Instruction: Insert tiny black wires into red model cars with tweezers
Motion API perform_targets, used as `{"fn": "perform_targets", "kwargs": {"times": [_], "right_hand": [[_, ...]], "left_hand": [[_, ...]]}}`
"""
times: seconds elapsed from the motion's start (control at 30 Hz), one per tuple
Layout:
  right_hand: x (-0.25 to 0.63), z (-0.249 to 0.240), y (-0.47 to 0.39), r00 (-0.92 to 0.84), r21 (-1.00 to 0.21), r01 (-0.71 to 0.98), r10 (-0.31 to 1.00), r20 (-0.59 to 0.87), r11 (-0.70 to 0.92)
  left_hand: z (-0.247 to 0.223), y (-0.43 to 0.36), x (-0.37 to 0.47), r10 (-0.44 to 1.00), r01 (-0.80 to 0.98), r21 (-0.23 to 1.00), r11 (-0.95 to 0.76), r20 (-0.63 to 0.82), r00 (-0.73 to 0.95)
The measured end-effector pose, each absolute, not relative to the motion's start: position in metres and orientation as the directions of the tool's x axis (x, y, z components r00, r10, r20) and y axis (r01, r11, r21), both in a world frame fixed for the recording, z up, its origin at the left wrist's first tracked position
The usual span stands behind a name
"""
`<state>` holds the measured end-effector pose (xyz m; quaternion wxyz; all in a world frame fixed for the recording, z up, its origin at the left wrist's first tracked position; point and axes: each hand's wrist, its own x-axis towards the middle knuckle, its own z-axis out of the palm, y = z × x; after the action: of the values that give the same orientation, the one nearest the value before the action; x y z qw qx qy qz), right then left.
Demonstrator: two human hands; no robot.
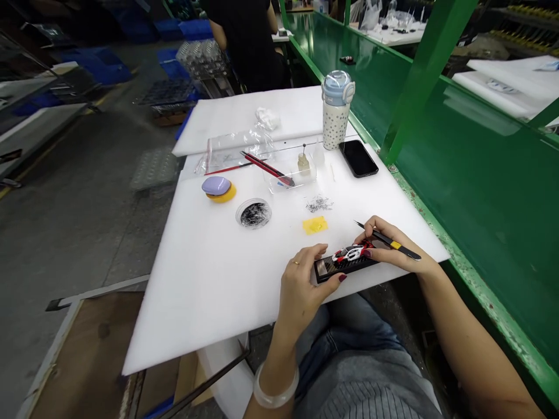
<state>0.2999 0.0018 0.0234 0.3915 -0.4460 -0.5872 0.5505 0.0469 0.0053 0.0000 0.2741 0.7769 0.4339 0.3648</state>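
A small red, white and black model car (349, 254) sits on a black base (325, 269) near the table's front edge. My left hand (305, 285) grips the left end of the base between thumb and fingers. At the car's right end, my right hand (391, 247) pinches the car with thumb and finger. Black tweezers (395, 244) with a yellow band lie across that same hand, their tip pointing up and left. Beyond the hands are a yellow piece (315, 225), a scatter of tiny dark bits (319, 203) and a round dish (254, 213) of black strands.
On the white table (209, 262) are a purple and yellow item (219, 189), red-handled tools (268, 169), a small bottle (303, 163), a phone (358, 158) and a tumbler (336, 110). A green conveyor (480, 157) runs along the right. A person (247, 43) sits beyond the table.
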Motion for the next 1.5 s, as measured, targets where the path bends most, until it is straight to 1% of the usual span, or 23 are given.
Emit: {"fn": "perform_targets", "kwargs": {"times": [0.1,0.17,0.23,0.27,0.3,0.37,0.4,0.43,0.5,0.57,0.63,0.7,0.77,0.87,0.9,0.93,1.0,1.07,1.13,1.2,1.23,1.33,1.5], "right_hand": [[0.299,0.036,0.006,-0.366,-0.983,0.182,0.929,-0.05,0.019],[0.298,0.042,0.005,-0.383,-0.968,0.241,0.923,-0.031,0.068],[0.301,0.045,-0.001,-0.344,-0.955,0.275,0.939,0.011,0.112],[0.306,0.044,-0.006,-0.29,-0.948,0.291,0.956,0.04,0.128],[0.315,0.041,-0.012,-0.204,-0.94,0.311,0.976,0.078,0.14],[0.341,0.034,-0.027,0.084,-0.915,0.379,0.98,0.181,0.136],[0.358,0.029,-0.034,0.261,-0.896,0.431,0.937,0.234,0.105],[0.376,0.025,-0.041,0.43,-0.873,0.486,0.859,0.279,0.04],[0.411,0.016,-0.054,0.682,-0.804,0.563,0.658,0.32,-0.192],[0.439,0.009,-0.064,0.798,-0.726,0.552,0.511,0.319,-0.41],[0.456,0.005,-0.074,0.839,-0.686,0.522,0.452,0.305,-0.507],[0.458,0.004,-0.086,0.851,-0.677,0.51,0.425,0.308,-0.53],[0.448,0.004,-0.1,0.855,-0.672,0.513,0.389,0.343,-0.534],[0.42,0.005,-0.117,0.814,-0.681,0.578,0.381,0.438,-0.45],[0.41,0.005,-0.119,0.789,-0.682,0.607,0.417,0.452,-0.408],[0.4,0.006,-0.118,0.752,-0.681,0.637,0.484,0.448,-0.361],[0.385,0.006,-0.104,0.622,-0.665,0.703,0.672,0.401,-0.253],[0.375,0.007,-0.077,0.419,-0.596,0.789,0.839,0.347,-0.147],[0.369,0.006,-0.043,0.264,-0.495,0.865,0.913,0.311,-0.081],[0.365,0.003,-0.012,0.192,-0.423,0.905,0.934,0.302,-0.049],[0.364,0.001,0.0,0.177,-0.411,0.911,0.935,0.309,-0.036],[0.36,-0.007,0.015,0.179,-0.408,0.913,0.917,0.356,-0.019],[0.366,-0.028,0.008,0.29,-0.46,0.886,0.846,0.446,-0.061]], "left_hand": [[0.0,0.005,0.047,0.878,0.483,0.742,-0.466,0.317,0.36],[0.0,0.005,0.046,0.878,0.493,0.732,-0.469,0.325,0.353],[-0.002,0.005,0.045,0.874,0.504,0.718,-0.481,0.347,0.34],[-0.003,0.005,0.044,0.871,0.508,0.709,-0.489,0.361,0.334],[-0.005,0.004,0.044,0.866,0.511,0.701,-0.498,0.374,0.331],[-0.009,0.004,0.042,0.856,0.516,0.683,-0.517,0.393,0.337],[-0.011,0.003,0.042,0.85,0.519,0.674,-0.526,0.399,0.344],[-0.013,0.003,0.042,0.844,0.522,0.665,-0.535,0.404,0.352],[-0.017,0.002,0.042,0.837,0.525,0.652,-0.547,0.409,0.364],[-0.019,0.003,0.042,0.823,0.529,0.631,-0.567,0.42,0.383],[-0.021,0.004,0.041,0.795,0.54,0.584,-0.606,0.446,0.411],[-0.022,0.005,0.039,0.762,0.553,0.525,-0.647,0.474,0.441],[-0.022,0.005,0.038,0.745,0.562,0.492,-0.665,0.49,0.452],[-0.022,0.005,0.038,0.739,0.576,0.47,-0.669,0.5,0.451],[-0.023,0.005,0.039,0.736,0.578,0.463,-0.671,0.505,0.45],[-0.023,0.005,0.039,0.732,0.574,0.462,-0.676,0.513,0.449],[-0.023,0.005,0.04,0.718,0.544,0.475,-0.692,0.536,0.445],[-0.024,0.003,0.041,0.706,0.507,0.497,-0.705,0.563,0.43],[-0.024,0.001,0.042,0.703,0.488,0.512,-0.707,0.584,0.406],[-0.024,-0.001,0.043,0.705,0.484,0.521,-0.703,0.596,0.384],[-0.024,-0.001,0.044,0.709,0.482,0.528,-0.7,0.597,0.375],[-0.022,-0.004,0.046,0.726,0.481,0.551,-0.682,0.59,0.354],[-0.019,-0.007,0.048,0.768,0.482,0.601,-0.638,0.548,0.332]]}}
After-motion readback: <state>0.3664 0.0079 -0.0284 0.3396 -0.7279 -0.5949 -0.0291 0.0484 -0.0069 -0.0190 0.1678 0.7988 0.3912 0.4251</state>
